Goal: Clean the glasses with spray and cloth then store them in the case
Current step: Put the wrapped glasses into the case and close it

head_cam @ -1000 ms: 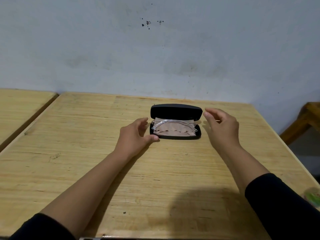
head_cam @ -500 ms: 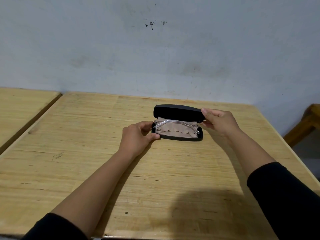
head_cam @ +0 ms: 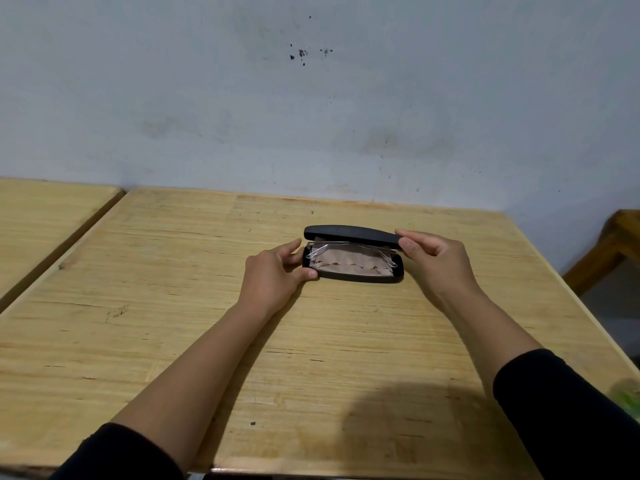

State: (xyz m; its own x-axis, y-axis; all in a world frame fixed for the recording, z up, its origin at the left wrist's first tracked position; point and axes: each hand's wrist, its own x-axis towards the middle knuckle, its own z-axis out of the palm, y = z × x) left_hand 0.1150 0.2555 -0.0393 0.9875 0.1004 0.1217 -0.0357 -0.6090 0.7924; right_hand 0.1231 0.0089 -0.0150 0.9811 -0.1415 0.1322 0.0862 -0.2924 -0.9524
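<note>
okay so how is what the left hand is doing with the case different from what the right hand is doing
The left hand grips the left end of the case's tray, low on the table; the right hand pinches the right end of the lid, higher up. The left thumb lies along the tray's front edge, while the right thumb sits under the lid's edge. Both hands are bare and touch the same black case, which holds clear glasses and a pinkish cloth.

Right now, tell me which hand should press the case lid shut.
Right. The right hand already pinches the lid at its right end, half lowered over the glasses and cloth. The left hand grips the base's left end, steadying it.
</note>
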